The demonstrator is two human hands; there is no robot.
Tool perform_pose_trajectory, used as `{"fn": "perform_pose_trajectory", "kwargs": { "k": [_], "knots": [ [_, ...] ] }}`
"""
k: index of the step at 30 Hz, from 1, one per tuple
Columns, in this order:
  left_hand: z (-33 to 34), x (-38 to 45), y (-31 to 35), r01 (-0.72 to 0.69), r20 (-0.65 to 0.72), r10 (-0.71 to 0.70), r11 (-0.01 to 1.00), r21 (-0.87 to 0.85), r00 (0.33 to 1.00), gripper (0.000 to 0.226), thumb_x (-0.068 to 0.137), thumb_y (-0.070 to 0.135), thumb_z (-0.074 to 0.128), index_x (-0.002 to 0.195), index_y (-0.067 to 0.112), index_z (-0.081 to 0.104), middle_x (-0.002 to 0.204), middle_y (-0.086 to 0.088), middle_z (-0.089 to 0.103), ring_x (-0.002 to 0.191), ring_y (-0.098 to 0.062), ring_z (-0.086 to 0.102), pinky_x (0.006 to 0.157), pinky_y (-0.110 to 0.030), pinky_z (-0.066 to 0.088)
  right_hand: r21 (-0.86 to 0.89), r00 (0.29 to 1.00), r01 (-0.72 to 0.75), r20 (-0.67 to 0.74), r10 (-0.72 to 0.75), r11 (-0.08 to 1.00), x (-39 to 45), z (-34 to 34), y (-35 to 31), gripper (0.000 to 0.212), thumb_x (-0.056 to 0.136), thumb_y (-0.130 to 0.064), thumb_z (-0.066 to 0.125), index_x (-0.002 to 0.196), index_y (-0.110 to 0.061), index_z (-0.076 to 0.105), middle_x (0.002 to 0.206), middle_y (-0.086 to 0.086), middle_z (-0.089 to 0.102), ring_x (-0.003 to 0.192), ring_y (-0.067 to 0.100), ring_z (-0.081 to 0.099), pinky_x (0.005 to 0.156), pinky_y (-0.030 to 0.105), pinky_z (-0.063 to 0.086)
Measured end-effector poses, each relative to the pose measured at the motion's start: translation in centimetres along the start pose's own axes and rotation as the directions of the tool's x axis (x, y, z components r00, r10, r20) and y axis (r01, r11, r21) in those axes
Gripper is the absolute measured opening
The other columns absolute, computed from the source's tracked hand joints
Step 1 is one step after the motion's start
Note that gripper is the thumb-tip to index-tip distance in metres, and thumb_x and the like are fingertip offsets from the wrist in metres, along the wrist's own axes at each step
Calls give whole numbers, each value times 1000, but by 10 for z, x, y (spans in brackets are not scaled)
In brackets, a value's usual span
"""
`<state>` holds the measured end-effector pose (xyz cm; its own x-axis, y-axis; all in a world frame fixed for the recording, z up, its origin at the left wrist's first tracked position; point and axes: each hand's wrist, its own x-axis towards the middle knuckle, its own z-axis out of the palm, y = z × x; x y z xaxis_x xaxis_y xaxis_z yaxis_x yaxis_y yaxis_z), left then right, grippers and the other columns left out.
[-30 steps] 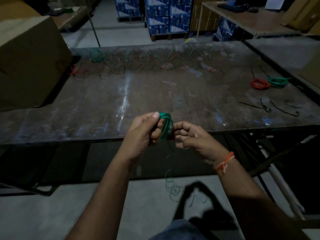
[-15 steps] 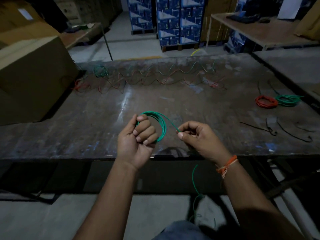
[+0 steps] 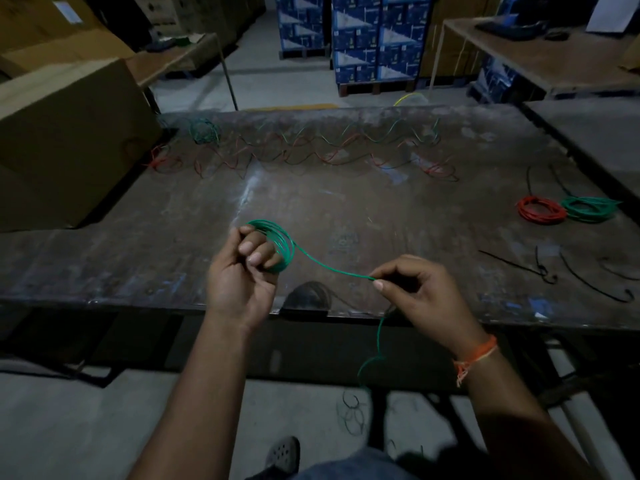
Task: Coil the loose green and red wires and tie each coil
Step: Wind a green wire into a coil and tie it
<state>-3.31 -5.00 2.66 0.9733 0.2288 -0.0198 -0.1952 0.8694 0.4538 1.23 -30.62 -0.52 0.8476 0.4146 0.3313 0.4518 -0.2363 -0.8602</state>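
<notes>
We see a worn dark table (image 3: 346, 209). Along its far edge lie loose wires (image 3: 311, 150), red and green tangled. Near the right edge sit a red coil (image 3: 541, 210) and a green coil (image 3: 588, 208), touching; black ties (image 3: 540, 271) lie nearer the front right corner.

table (image 3: 138, 265): box (image 3: 69, 140) far left | loose wires (image 3: 311, 150) along back | two coils (image 3: 568, 210) touching, right | ties (image 3: 554, 275) right front
</notes>
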Motion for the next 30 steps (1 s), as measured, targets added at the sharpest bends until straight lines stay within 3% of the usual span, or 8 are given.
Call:
{"fn": "perform_pose_trajectory", "kwargs": {
  "k": [3, 6, 11, 13, 16, 21, 26, 30],
  "knots": [
    [2, -4, -14, -123, -90, 153, 952, 279, 984, 28, 108, 21, 32, 86, 14, 49, 59, 4, 53, 52, -9, 53, 54, -20, 47, -118, 967, 241, 109, -228, 963, 0, 7, -33, 7, 90, -11, 75, 96, -13, 79, 84, -2, 66, 79, 11, 65, 68, 23, 49],
    [5, -12, -30, -172, -24, 213, 846, 505, 977, 30, 110, 20, 29, 88, 11, 48, 59, -3, 62, 55, -16, 64, 61, -29, 56, -142, 924, 372, 150, -352, 917, 7, 19, -55, 11, 91, -15, 74, 100, -12, 79, 84, 1, 62, 73, 13, 61, 65, 22, 46],
    [1, -23, -40, -169, 79, 169, 624, 763, 982, 36, 106, 27, 44, 84, 0, 49, 62, -6, 54, 55, -18, 51, 53, -29, 43, -185, 885, 463, 149, -441, 867, 22, 33, -70, 13, 90, -12, 75, 102, -9, 79, 84, 3, 61, 70, 13, 58, 64, 22, 44],
    [-1, -26, -42, -173, 128, 116, 597, 783, 985, 38, 106, 26, 42, 85, -5, 47, 58, -8, 46, 49, -19, 42, 47, -26, 35, -193, 885, 462, 166, -435, 866, 27, 33, -72, 14, 91, -11, 73, 104, -9, 77, 86, 5, 61, 74, 16, 60, 67, 25, 46],
    [-1, -28, -42, -124, 146, 21, 650, 750, 989, 23, 105, 22, 40, 89, 8, 47, 58, 2, 36, 47, -7, 29, 43, -21, 22, -206, 893, 445, 168, -417, 872, 32, 27, -68, 16, 91, -7, 72, 107, -9, 76, 90, 4, 63, 81, 13, 60, 72, 20, 44],
    [-8, -30, -45, 15, 105, -142, 657, 754, 984, 34, 98, 37, 42, 89, 5, 52, 55, 4, 29, 47, -9, 21, 43, -20, 20, -191, 936, 353, 67, -346, 916, 31, 17, -54, 15, 91, -4, 72, 104, -10, 76, 93, 6, 64, 88, 16, 63, 76, 27, 51],
    [-8, -34, -51, 135, 109, -268, 747, 651, 957, 30, 96, 38, 46, 81, 13, 56, 53, 5, 28, 42, -6, 20, 41, -17, 19, -73, 986, 149, -60, -154, 986, 20, 20, -38, 16, 88, -11, 76, 102, -19, 76, 97, 0, 63, 94, 16, 64, 77, 39, 57],
    [-6, -36, -52, 208, 132, -322, 823, 528, 938, 28, 99, 33, 42, 80, 15, 51, 51, 9, 27, 41, -3, 19, 41, -17, 16, 97, 999, -38, 26, 36, 995, 13, 31, -26, 21, 95, -21, 66, 114, -17, 73, 109, -4, 72, 106, 11, 67, 93, 45, 56]
  ]
}}
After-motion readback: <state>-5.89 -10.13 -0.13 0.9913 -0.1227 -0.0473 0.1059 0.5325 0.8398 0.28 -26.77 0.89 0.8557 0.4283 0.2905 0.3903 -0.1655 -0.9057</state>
